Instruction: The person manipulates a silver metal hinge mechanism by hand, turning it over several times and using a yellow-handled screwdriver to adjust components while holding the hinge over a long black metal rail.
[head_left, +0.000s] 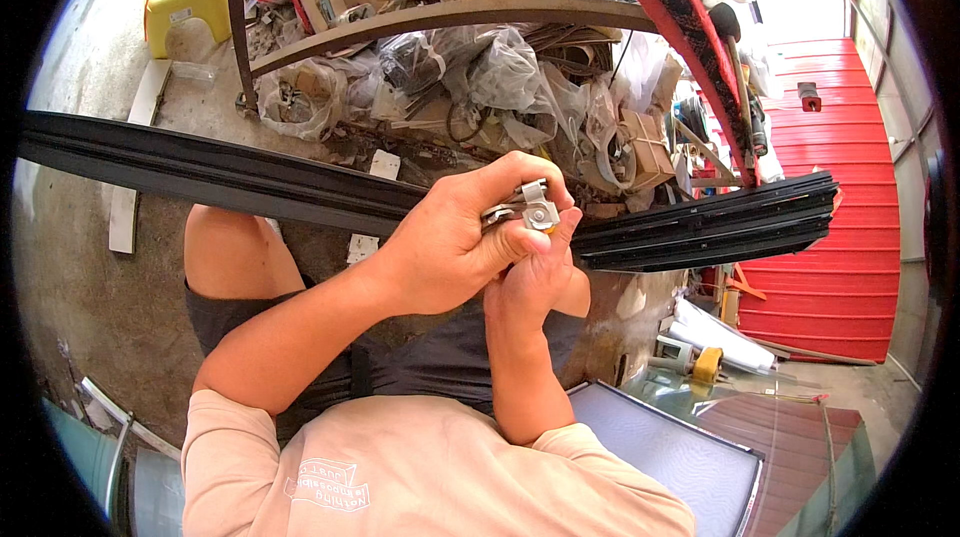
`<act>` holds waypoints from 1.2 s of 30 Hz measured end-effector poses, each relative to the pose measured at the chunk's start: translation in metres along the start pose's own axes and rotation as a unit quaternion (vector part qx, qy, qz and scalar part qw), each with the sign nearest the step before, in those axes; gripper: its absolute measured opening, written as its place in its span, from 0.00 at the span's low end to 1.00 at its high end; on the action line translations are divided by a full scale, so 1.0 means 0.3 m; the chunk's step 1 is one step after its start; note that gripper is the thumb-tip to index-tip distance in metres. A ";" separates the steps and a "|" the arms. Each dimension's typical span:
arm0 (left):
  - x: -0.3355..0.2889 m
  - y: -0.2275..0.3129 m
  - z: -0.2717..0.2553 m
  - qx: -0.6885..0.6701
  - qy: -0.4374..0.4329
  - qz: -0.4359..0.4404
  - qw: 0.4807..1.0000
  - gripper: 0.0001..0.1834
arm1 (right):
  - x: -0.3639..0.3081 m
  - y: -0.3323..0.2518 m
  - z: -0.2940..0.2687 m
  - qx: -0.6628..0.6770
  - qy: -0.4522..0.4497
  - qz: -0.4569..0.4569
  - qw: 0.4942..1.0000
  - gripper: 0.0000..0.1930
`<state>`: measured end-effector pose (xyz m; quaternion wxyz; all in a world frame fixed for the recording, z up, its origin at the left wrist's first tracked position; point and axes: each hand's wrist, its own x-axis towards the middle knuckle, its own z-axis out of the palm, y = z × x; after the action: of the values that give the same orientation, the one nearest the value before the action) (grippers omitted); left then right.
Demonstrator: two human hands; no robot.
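A small silver metal fitting [540,214], with a round screw or rivet head on its face, is held up between my hands in front of my chest. My left hand [450,222] curls its fingers and thumb around the fitting from the left. From below, my right hand [535,282] meets it with bent fingers near its lower edge, where a bit of yellow shows. Much of the fitting is hidden by the fingers. Behind my hands a bundle of long black profiles [700,227] runs across from left to right, its middle covered by my hands.
Beyond the profiles lies a heap of plastic bags [510,72], cardboard and scraps. A yellow stool [187,2] stands at the far left. A curved brown bar [450,17] spans the heap. To the right are red corrugated sheeting [820,267] and a framed mesh panel [665,457].
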<state>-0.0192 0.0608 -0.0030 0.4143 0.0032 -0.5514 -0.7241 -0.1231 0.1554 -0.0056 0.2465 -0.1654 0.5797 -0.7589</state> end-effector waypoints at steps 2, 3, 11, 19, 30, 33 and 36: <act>-0.002 -0.004 0.000 0.002 0.001 0.001 1.000 0.22 | -0.002 0.001 0.006 0.007 0.010 0.001 1.000 0.27; -0.002 -0.004 0.001 0.003 0.003 0.001 1.000 0.21 | -0.003 -0.001 0.009 0.009 0.015 0.002 1.000 0.28; 0.000 0.001 0.005 0.022 0.009 0.004 1.000 0.21 | 0.010 0.016 -0.010 -0.001 -0.001 -0.012 1.000 0.30; 0.000 -0.005 0.005 0.012 0.012 0.015 1.000 0.20 | 0.003 0.016 0.002 0.006 -0.010 -0.018 1.000 0.31; 0.008 0.028 -0.003 0.062 0.027 -0.018 0.998 0.22 | 0.072 0.015 -0.080 0.013 -0.072 0.140 0.987 0.12; 0.009 0.006 -0.003 0.092 0.028 0.029 0.995 0.24 | 0.074 0.019 -0.044 -0.015 -0.023 0.121 0.992 0.23; 0.007 0.015 -0.012 0.096 0.015 0.013 0.995 0.26 | 0.080 0.023 -0.070 -0.021 -0.058 0.109 0.992 0.26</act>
<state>-0.0163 0.0564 0.0000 0.4293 0.0466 -0.6122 -0.6624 -0.1530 0.1572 -0.0189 0.3574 -0.1505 0.5950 -0.7040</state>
